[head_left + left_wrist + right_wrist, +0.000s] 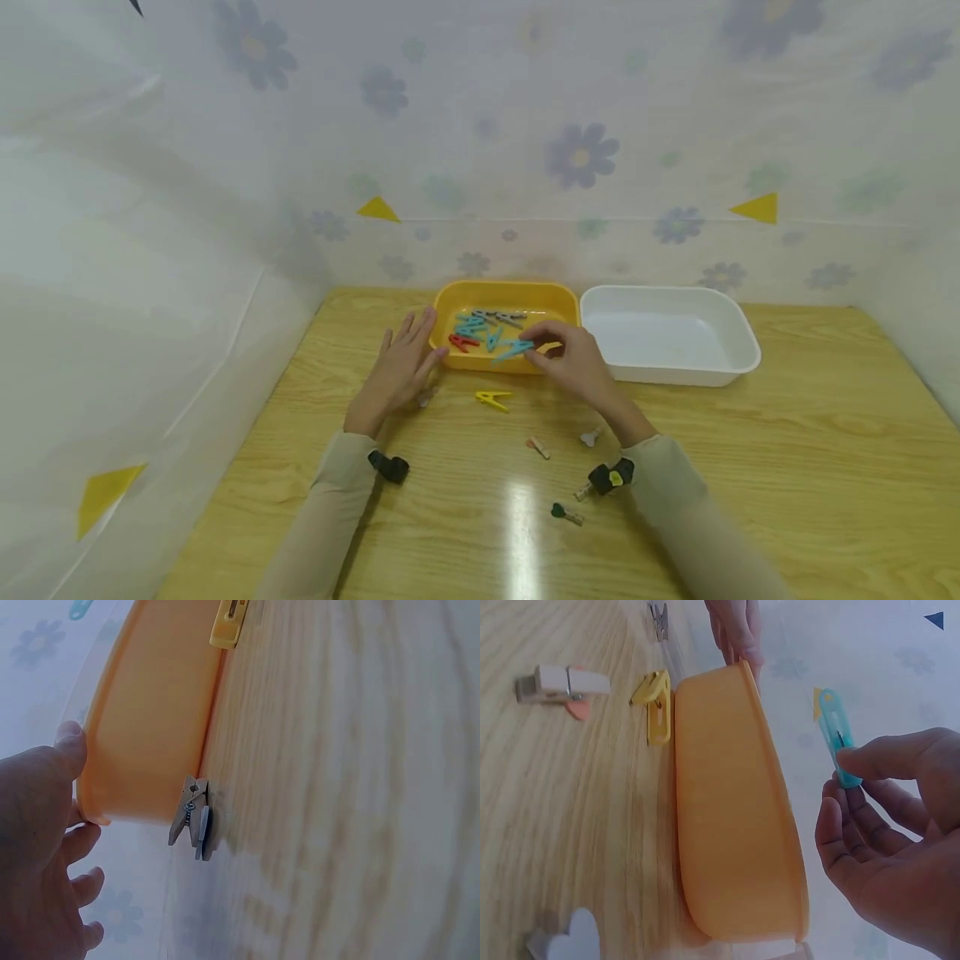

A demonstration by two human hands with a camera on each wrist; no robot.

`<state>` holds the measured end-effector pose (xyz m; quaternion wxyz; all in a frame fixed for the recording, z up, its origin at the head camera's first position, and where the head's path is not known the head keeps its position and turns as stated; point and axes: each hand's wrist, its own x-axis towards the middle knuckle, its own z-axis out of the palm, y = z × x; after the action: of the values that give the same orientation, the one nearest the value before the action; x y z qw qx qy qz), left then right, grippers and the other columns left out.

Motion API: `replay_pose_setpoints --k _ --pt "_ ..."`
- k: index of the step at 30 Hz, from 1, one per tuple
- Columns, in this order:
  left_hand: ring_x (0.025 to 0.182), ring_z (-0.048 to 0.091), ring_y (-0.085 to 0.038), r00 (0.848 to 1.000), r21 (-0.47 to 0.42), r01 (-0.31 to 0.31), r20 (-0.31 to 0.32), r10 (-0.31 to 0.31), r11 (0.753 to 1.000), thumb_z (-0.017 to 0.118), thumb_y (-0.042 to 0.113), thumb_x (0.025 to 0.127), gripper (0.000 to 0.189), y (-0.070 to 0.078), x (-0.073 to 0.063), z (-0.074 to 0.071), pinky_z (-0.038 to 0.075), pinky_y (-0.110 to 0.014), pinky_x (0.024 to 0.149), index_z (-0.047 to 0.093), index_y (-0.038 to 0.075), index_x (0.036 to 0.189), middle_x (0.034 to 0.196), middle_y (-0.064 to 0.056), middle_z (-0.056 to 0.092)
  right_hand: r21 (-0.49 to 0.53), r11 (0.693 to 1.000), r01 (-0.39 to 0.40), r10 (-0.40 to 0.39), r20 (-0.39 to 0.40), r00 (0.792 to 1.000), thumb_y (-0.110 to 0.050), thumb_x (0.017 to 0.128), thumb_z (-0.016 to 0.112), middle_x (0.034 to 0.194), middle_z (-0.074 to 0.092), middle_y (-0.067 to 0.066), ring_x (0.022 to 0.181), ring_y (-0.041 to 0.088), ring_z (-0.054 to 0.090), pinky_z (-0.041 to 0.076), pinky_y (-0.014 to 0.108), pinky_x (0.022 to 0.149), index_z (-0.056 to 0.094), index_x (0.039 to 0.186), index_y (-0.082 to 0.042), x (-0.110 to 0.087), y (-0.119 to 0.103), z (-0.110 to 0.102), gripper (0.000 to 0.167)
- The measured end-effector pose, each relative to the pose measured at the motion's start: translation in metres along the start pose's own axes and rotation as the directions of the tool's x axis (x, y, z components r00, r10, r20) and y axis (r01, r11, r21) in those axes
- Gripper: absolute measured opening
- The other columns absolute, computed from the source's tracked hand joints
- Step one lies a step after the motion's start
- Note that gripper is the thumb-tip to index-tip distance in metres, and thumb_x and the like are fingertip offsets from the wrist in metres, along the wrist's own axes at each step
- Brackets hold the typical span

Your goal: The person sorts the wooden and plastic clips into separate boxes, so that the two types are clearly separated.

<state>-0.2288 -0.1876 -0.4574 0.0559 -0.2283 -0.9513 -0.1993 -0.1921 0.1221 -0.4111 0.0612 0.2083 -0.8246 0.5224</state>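
Observation:
My right hand [573,358] pinches a light-blue plastic clothespin [838,742] between thumb and fingers, above the near right part of the yellow tray [506,365]. My left hand [397,367] rests against the tray's left end, its thumb at the rim and the other fingers spread. Inside the tray lie several clothespins: blue ones [470,325], a red one [463,342] and grey ones [510,318]. A yellow clothespin [492,401] lies on the table just in front of the tray. Near the left hand, a small wooden clothespin [193,814] stands by the tray's corner.
A white tray [667,337] stands right beside the yellow one. Toward the front of the wooden table [810,450] lie small wooden clothespins, one with an orange piece [537,448], one with a white heart [590,437] and one with a dark-green heart [566,513]. Flowered sheeting [487,150] hangs behind.

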Motion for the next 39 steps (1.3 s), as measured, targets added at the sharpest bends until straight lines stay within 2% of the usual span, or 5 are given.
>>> replay_pose_setpoints --k 5,13,25,32,39 --pt "0.157 0.010 -0.036 1.000 0.007 0.000 0.001 0.000 1.000 0.031 0.052 0.111 0.073 0.001 0.000 -0.001 0.008 -0.069 0.119 0.011 0.009 0.166 0.172 -0.005 0.010 -0.046 0.999 -0.027 0.026 -0.017 1.000 -0.004 0.096 0.072 0.109 0.072 0.010 0.100 0.028 0.069 0.060 0.036 0.079 0.074 0.112 -0.005 0.009 0.005 -0.011 0.017" --pt "0.156 0.011 -0.038 1.000 0.003 -0.006 -0.006 0.006 1.000 0.033 0.049 0.112 0.071 0.004 -0.001 -0.003 0.008 -0.070 0.118 0.012 0.008 0.166 0.172 -0.006 0.011 -0.063 0.997 -0.048 0.048 -0.009 0.999 -0.005 0.096 0.072 0.110 0.071 0.014 0.101 0.029 0.067 0.060 0.044 0.083 0.073 0.114 -0.002 0.024 0.013 -0.019 0.019" --pt "0.156 0.013 -0.037 1.000 0.007 0.001 -0.006 -0.001 1.000 0.033 0.050 0.111 0.071 0.005 -0.001 -0.004 0.009 -0.069 0.119 0.013 0.008 0.166 0.172 -0.006 0.012 -0.101 0.991 -0.087 0.090 0.025 0.996 -0.004 0.097 0.070 0.113 0.068 0.016 0.102 0.032 0.065 0.056 0.049 0.093 0.071 0.115 0.000 0.042 0.024 -0.015 0.018" --pt "0.156 0.012 -0.038 1.000 0.009 0.001 -0.004 -0.001 1.000 0.033 0.049 0.112 0.071 0.006 -0.001 -0.005 0.008 -0.069 0.119 0.013 0.008 0.166 0.171 -0.006 0.011 -0.148 0.977 -0.152 0.158 0.035 0.987 -0.006 0.098 0.069 0.113 0.068 0.015 0.106 0.033 0.066 0.055 0.047 0.091 0.071 0.115 -0.002 0.053 0.028 -0.010 0.018" --pt "0.156 0.012 -0.037 1.000 0.009 0.003 -0.007 -0.003 1.000 0.033 0.049 0.112 0.071 0.007 -0.002 -0.006 0.009 -0.069 0.119 0.013 0.009 0.166 0.171 -0.006 0.012 -0.179 0.970 -0.166 0.176 0.043 0.983 -0.004 0.097 0.069 0.114 0.068 0.018 0.105 0.035 0.066 0.055 0.047 0.091 0.070 0.115 0.001 0.063 0.031 -0.003 0.019"
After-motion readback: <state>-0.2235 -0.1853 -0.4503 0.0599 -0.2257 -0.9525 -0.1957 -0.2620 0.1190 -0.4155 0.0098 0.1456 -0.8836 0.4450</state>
